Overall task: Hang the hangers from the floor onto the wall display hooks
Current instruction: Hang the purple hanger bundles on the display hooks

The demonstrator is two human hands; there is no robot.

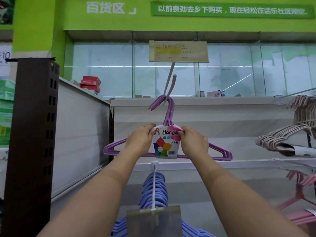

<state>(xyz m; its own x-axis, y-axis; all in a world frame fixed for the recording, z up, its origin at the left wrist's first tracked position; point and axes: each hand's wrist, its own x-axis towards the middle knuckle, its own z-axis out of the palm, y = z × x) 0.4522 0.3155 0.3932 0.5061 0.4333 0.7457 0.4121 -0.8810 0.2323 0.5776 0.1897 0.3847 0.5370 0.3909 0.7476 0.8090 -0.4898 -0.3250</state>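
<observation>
Above the whole display, I saw a green wall [102,23] with white Chinese characters, and under it a row of glass panels [230,69]. At the left stood a dark brown perforated shelf post [32,134], and beside it a white side panel [80,130]. Behind that panel lay some red boxes [90,82] on a ledge. The white back panel [213,120] of the display ran across the middle.

From this panel a white display hook [168,86] reached toward the camera, with a price tag holder [178,51] at its front end. The bundle of purple hangers [168,142] hung on this hook by its curved hook ends, so it was already off the floor and on the wall display. A paper label [166,142] with the word "Hange" and a coloured leaf picture wrapped the middle of the bundle.

The left hand [139,139] gripped the bundle at the left upper edge of the label, fingers curled around it. The right hand [195,141] held the right upper edge in the same way, with the fingertips pinching the label corner.

Lower, a second hook carried blue hangers [153,190], with another tag holder [153,219] in front. At the right I saw beige hangers [287,132] on one hook and pink hangers [301,199] below them.
</observation>
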